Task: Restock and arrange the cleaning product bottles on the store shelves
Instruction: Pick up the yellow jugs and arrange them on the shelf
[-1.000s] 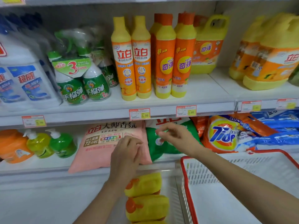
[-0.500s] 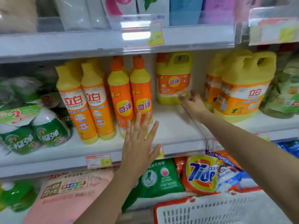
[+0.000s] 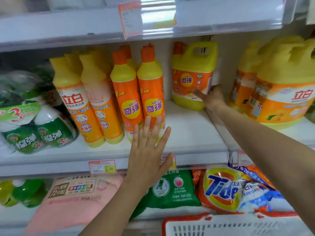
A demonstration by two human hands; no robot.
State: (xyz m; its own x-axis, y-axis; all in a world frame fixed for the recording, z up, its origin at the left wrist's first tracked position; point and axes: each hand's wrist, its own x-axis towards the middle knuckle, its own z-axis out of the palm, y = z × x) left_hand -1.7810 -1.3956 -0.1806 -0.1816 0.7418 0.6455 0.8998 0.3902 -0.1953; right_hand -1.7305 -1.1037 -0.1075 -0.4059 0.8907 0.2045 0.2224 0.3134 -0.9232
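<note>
**Right hand closes on the jug at the back of the shelf**

Half a second ago the right hand [image 3: 213,97] was only at the foot of the yellow jug [image 3: 192,72]; now it grips it, thumb across the lower front label and fingers round the jug's right side. The jug stands upright at the back of the middle shelf [image 3: 190,133], with bare shelf in front of it. The left hand [image 3: 148,150] has kept its place, flat with fingers spread, held against the lower part of the two orange bottles [image 3: 151,92] at the shelf's front edge.

Left of those stand two yellow-capped bottles [image 3: 73,103], then a pack of green spray bottles [image 3: 52,132]. Just right of the jug, past a clear divider, sit larger yellow jugs [image 3: 281,92]. A price tag [image 3: 102,166] hangs on the shelf edge. Below lie a pink bag [image 3: 80,198], a green bag [image 3: 170,189] and a Tide bag [image 3: 226,189], with a red-rimmed basket [image 3: 221,225] at the bottom.
</note>
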